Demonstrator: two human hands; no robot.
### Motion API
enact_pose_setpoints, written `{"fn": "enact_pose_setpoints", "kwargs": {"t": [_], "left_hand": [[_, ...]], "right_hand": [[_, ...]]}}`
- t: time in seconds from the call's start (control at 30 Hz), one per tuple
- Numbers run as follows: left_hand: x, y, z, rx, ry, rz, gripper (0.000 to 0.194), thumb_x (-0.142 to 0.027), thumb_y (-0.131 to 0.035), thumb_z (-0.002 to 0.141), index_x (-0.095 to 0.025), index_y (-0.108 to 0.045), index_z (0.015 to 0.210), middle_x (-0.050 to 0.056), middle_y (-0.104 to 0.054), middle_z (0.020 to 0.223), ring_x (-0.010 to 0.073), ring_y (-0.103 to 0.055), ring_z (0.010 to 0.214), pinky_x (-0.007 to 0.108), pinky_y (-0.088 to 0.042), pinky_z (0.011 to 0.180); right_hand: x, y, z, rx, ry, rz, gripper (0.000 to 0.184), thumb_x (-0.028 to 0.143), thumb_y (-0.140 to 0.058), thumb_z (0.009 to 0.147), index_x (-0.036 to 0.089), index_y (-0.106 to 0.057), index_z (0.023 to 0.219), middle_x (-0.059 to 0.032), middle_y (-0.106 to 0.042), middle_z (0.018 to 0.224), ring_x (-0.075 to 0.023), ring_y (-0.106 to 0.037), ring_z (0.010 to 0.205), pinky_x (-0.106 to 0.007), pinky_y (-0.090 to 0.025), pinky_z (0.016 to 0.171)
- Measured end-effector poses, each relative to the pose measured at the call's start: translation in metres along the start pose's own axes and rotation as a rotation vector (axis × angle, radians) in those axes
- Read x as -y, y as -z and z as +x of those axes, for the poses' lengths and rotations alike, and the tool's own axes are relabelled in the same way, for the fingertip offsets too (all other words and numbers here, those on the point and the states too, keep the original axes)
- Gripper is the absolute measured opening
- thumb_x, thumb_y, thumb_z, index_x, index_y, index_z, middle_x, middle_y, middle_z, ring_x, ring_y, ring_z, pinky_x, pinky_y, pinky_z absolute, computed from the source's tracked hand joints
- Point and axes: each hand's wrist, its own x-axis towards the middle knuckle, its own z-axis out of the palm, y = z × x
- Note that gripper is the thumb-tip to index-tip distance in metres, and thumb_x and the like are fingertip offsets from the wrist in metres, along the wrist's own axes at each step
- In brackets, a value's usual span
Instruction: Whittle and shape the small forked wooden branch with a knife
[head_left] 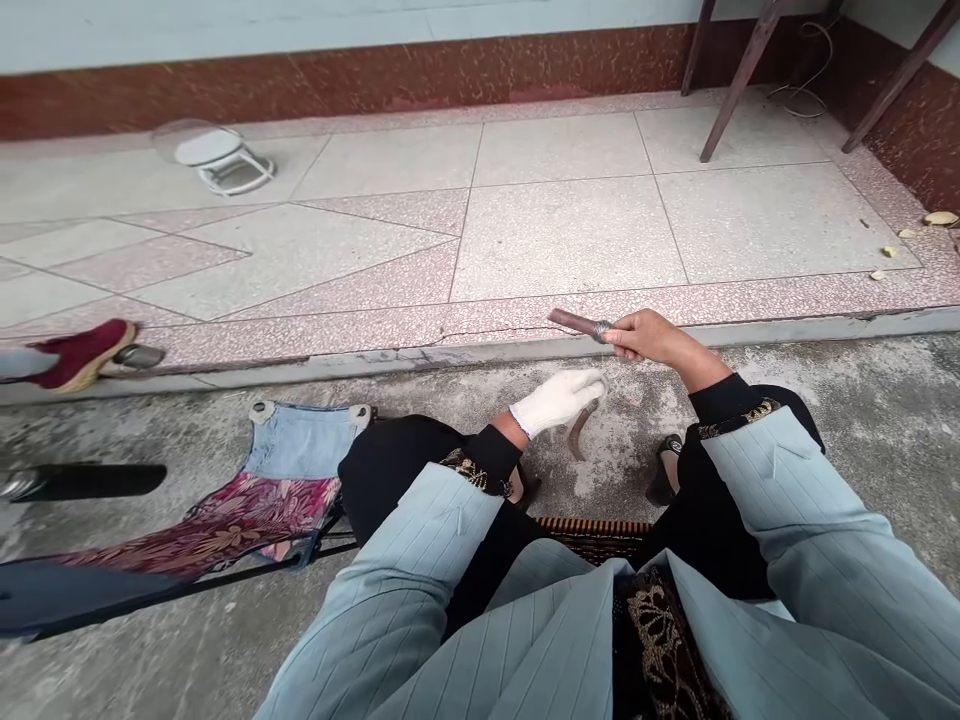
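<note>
In the head view, my bare right hand (643, 336) is closed around the wire-bound neck of what looks like a sickle. Its brown wooden handle (576, 321) points out to the left. My left hand (564, 398), in a white knitted glove, is just below and to the left, fingers curled together. From under those gloved fingers a curved, rusty-looking blade (577, 436) hangs down over the concrete. How the blade joins the handle is hidden by my hands. I sit on a woven seat (592, 530), knees apart, with my hands between them.
A raised tiled step (555, 235) runs across the front. A small white stool (236, 165) and dark table legs (739, 85) stand on it. To my left are a folding fabric chair (247, 510), a dark cylinder (97, 482) and another person's red shoe (86, 355).
</note>
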Motion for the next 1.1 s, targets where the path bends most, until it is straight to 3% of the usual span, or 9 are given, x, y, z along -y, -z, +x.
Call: {"fn": "enact_pose_setpoints", "kwargs": {"t": [0.1, 0.23, 0.3, 0.37, 0.43, 0.57, 0.73, 0.93, 1.1], "left_hand": [[0.002, 0.002, -0.002, 0.035, -0.022, 0.072, 0.032, -0.036, -0.037, 0.093, -0.017, -0.062, 0.094, 0.001, -0.062, 0.082, 0.0135, -0.054, 0.073, 0.024, -0.038, 0.069], [0.008, 0.014, -0.006, 0.023, -0.015, 0.088, 0.029, -0.037, -0.041, 0.091, -0.018, -0.062, 0.086, 0.000, -0.060, 0.077, 0.0137, -0.052, 0.071, 0.024, -0.036, 0.067], [0.010, 0.017, -0.008, 0.007, -0.031, -0.031, 0.028, -0.037, -0.042, 0.090, -0.017, -0.062, 0.090, 0.000, -0.061, 0.081, 0.0136, -0.054, 0.075, 0.023, -0.038, 0.069], [0.011, 0.016, -0.007, -0.032, -0.026, -0.186, 0.032, -0.040, -0.042, 0.091, -0.016, -0.061, 0.093, 0.002, -0.062, 0.084, 0.0131, -0.054, 0.074, 0.023, -0.039, 0.068], [0.012, 0.012, -0.006, -0.070, 0.010, -0.299, 0.036, -0.042, -0.037, 0.092, -0.014, -0.060, 0.092, 0.002, -0.059, 0.077, 0.0117, -0.052, 0.067, 0.023, -0.039, 0.064], [0.009, 0.006, -0.005, -0.059, 0.021, -0.246, 0.034, -0.039, -0.035, 0.094, -0.016, -0.060, 0.091, -0.001, -0.056, 0.071, 0.0103, -0.048, 0.061, 0.022, -0.037, 0.060], [0.002, 0.006, -0.005, 0.023, -0.091, 0.086, 0.029, -0.035, -0.040, 0.092, -0.017, -0.061, 0.083, -0.001, -0.058, 0.072, 0.0125, -0.051, 0.067, 0.024, -0.034, 0.062], [0.006, 0.008, -0.008, 0.033, -0.086, 0.239, 0.031, -0.038, -0.041, 0.092, -0.018, -0.064, 0.087, 0.001, -0.063, 0.077, 0.0139, -0.055, 0.071, 0.024, -0.034, 0.064], [0.006, 0.020, -0.012, -0.038, 0.018, 0.112, 0.030, -0.036, -0.041, 0.091, -0.018, -0.065, 0.096, 0.000, -0.064, 0.079, 0.0128, -0.055, 0.070, 0.023, -0.038, 0.066]], "right_hand": [[-0.001, -0.004, 0.002, 0.074, -0.103, -0.367, 0.037, 0.051, -0.060, 0.079, 0.016, -0.064, 0.069, -0.0042, -0.058, 0.063, -0.0145, -0.051, 0.058, -0.028, -0.033, 0.056], [0.001, 0.000, -0.007, 0.736, -0.109, -0.338, 0.038, 0.053, -0.067, 0.073, 0.015, -0.066, 0.068, -0.0011, -0.056, 0.056, -0.0129, -0.049, 0.054, -0.027, -0.035, 0.055], [0.003, 0.004, -0.014, 0.935, 0.014, -0.145, 0.037, 0.053, -0.068, 0.072, 0.016, -0.067, 0.073, 0.0013, -0.055, 0.057, -0.0110, -0.048, 0.053, -0.025, -0.036, 0.054], [0.007, 0.009, -0.019, 0.841, 0.153, 0.049, 0.036, 0.052, -0.066, 0.075, 0.016, -0.067, 0.076, 0.0021, -0.057, 0.062, -0.0092, -0.048, 0.054, -0.023, -0.037, 0.054], [0.010, 0.014, -0.021, 0.551, 0.219, 0.207, 0.036, 0.051, -0.063, 0.078, 0.015, -0.064, 0.075, 0.0021, -0.057, 0.063, -0.0076, -0.047, 0.053, -0.021, -0.036, 0.052], [0.008, 0.015, -0.015, 0.041, 0.132, 0.365, 0.041, 0.055, -0.060, 0.079, 0.015, -0.058, 0.068, 0.0010, -0.053, 0.058, -0.0069, -0.043, 0.048, -0.022, -0.033, 0.048], [-0.001, 0.005, 0.004, -0.154, -0.084, -0.100, 0.041, 0.053, -0.056, 0.081, 0.014, -0.062, 0.071, -0.0040, -0.058, 0.062, -0.0112, -0.048, 0.052, -0.026, -0.034, 0.051], [-0.005, -0.005, 0.009, 0.208, -0.124, -0.717, 0.037, 0.048, -0.062, 0.079, 0.014, -0.066, 0.069, -0.0109, -0.065, 0.073, -0.0175, -0.054, 0.063, -0.030, -0.034, 0.056], [0.002, -0.006, -0.004, 0.773, -0.061, -0.395, 0.042, 0.054, -0.066, 0.074, 0.014, -0.065, 0.063, -0.0009, -0.056, 0.053, -0.0101, -0.044, 0.049, -0.027, -0.034, 0.053]]}}
